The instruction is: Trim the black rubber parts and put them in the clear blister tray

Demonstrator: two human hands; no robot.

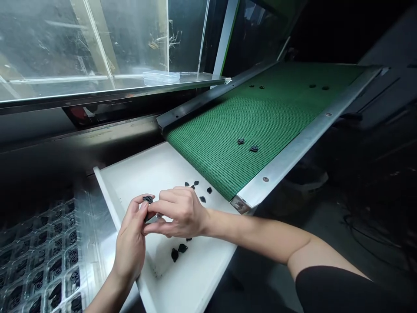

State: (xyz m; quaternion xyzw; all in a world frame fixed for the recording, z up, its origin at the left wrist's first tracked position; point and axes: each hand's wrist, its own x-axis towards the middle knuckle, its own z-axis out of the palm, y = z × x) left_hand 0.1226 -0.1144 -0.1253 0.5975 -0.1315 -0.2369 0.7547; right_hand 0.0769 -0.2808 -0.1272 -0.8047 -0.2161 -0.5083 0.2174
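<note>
Both my hands meet over the white tray (192, 278). My left hand (130, 243) pinches a small black round part (148, 199) between thumb and fingers. My right hand (180, 213) is closed beside it, fingertips touching the same part and a small metal piece (152, 218) under it. Several loose black parts (178, 252) lie on the tray near my hands, and more (197, 187) sit at the foot of the green conveyor belt (260, 117).
Two black parts (246, 145) ride mid-belt, others lie further up. A clear blister tray (42, 261) with black parts in its pockets sits at lower left. A clear guard panel (97, 39) and a metal ledge are behind. Dark floor lies to the right.
</note>
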